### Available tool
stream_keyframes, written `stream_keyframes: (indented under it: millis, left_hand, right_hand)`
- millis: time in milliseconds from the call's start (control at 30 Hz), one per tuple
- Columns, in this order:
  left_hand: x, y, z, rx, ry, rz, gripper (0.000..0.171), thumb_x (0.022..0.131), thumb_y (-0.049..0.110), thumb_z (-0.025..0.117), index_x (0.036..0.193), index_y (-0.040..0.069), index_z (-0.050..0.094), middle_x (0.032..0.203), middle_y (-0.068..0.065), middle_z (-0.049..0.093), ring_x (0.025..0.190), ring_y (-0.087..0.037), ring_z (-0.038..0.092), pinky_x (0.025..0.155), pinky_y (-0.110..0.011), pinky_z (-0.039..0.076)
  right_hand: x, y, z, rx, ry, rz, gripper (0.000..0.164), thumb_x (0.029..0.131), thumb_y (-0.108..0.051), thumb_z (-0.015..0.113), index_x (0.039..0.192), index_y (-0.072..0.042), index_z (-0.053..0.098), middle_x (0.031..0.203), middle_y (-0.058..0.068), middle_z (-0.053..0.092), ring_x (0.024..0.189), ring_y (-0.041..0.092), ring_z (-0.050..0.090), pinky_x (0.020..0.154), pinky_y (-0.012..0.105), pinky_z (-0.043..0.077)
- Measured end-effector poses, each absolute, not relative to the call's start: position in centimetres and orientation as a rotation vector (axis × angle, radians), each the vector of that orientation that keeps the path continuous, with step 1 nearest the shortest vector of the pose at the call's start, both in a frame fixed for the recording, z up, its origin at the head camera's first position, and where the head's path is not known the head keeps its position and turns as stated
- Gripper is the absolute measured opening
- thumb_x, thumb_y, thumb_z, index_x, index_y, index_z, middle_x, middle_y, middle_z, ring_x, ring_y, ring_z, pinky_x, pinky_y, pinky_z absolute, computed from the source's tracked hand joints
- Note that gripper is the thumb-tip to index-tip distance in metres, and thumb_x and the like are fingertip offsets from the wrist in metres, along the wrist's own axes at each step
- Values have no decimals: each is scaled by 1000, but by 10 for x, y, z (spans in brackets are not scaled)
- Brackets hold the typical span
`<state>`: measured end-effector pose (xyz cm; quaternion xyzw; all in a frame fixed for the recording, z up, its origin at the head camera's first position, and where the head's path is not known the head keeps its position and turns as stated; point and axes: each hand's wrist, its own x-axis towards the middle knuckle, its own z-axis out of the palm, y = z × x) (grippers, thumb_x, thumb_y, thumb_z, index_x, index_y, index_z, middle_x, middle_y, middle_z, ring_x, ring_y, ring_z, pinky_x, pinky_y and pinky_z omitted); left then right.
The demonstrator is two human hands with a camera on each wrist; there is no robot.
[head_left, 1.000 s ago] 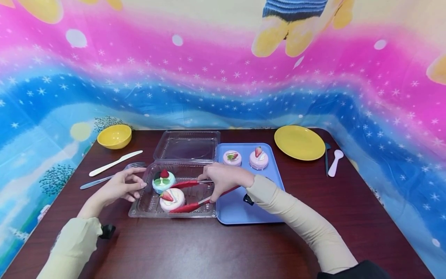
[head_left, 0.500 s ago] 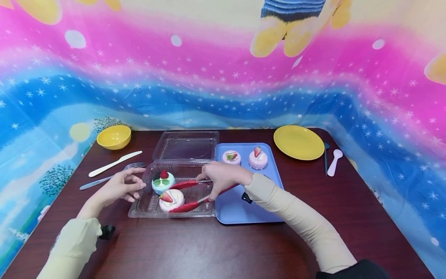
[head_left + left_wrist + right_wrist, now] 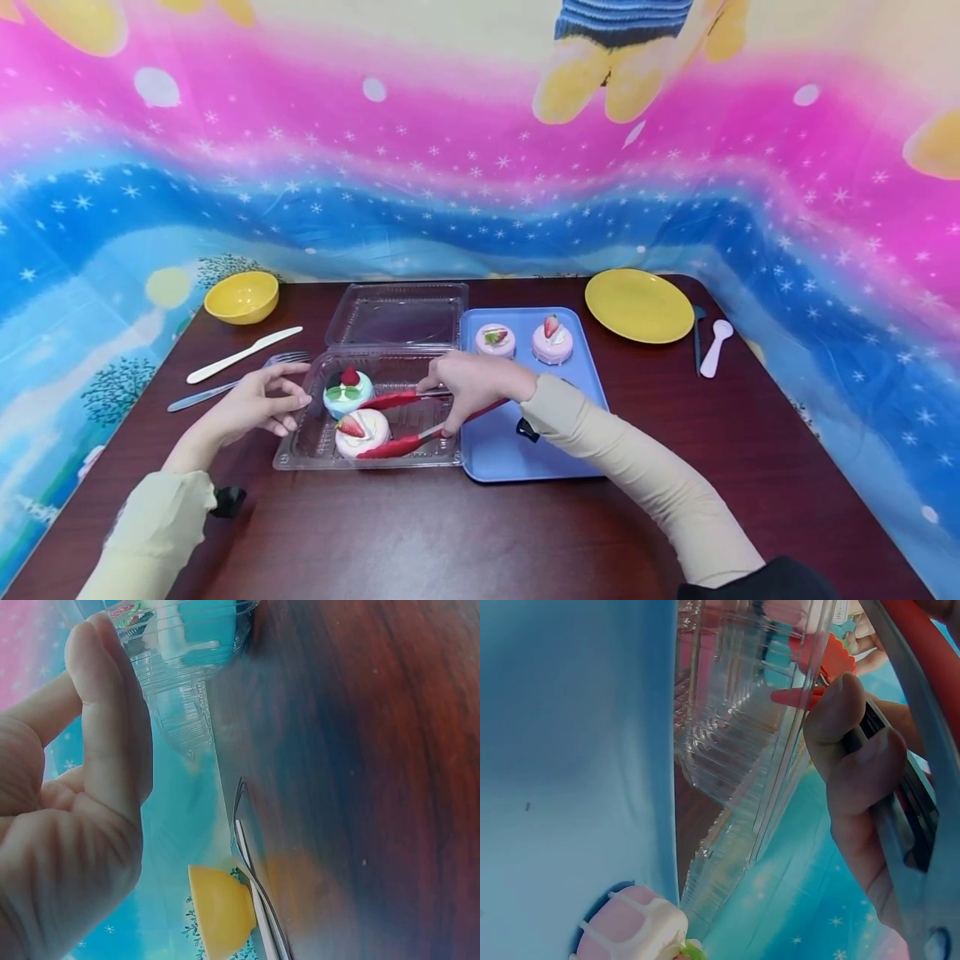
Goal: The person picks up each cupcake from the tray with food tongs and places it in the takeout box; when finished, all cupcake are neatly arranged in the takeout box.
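Your right hand point(image 3: 474, 385) grips tongs point(image 3: 401, 446), arms spread, tips either side of pink cake point(image 3: 366, 434), left of grip. Your left hand point(image 3: 255, 405) nearer, fingers loose, holding nothing, by box point(image 3: 442, 463).

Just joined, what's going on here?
A person's right grip holds red tongs, spread around the nearer cake in the open clear box. Whether the tongs are squeezing it isn't clear. A pale blue cake sits just behind it. The left grip is at the box's left edge; I can't tell if it touches. Two pink cakes are on the blue tray beside the box.
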<state>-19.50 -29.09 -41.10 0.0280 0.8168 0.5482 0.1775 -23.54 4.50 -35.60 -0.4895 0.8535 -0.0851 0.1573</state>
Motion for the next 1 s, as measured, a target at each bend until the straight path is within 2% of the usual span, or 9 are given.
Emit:
stream_keyframes:
  millis: [300, 600, 1000]
  left_hand:
    - [-194, -291, -412, 96, 2309, 1560, 70, 86, 15, 63, 140, -1, 22, 99, -22, 55, 60, -21, 61, 57, -38, 55]
    - [-192, -290, -410, 97, 2304, 1572, 69, 86, 13, 62, 140, -2, 21, 98, -21, 55, 59, -20, 61, 55, -38, 55]
    - [-192, -290, -410, 92, 2308, 1568, 70, 86, 14, 62, 140, -2, 21, 99, -22, 55, 59, -20, 61, 56, -38, 55]
  right_hand:
    - [-238, 47, -354, -1396, 2423, -263, 67, 63, -37, 81, 122, -16, 59, 104, -2, 57, 88, 9, 46, 61, 18, 43]
    - [-238, 45, -352, -1385, 2430, -231, 67, 61, -37, 82, 121, -16, 60, 103, 0, 59, 84, 9, 46, 57, 18, 44]
    - [-243, 44, -350, -1454, 2412, -184, 66, 64, -36, 79, 121, -11, 59, 109, 0, 60, 90, 9, 50, 66, 17, 43]
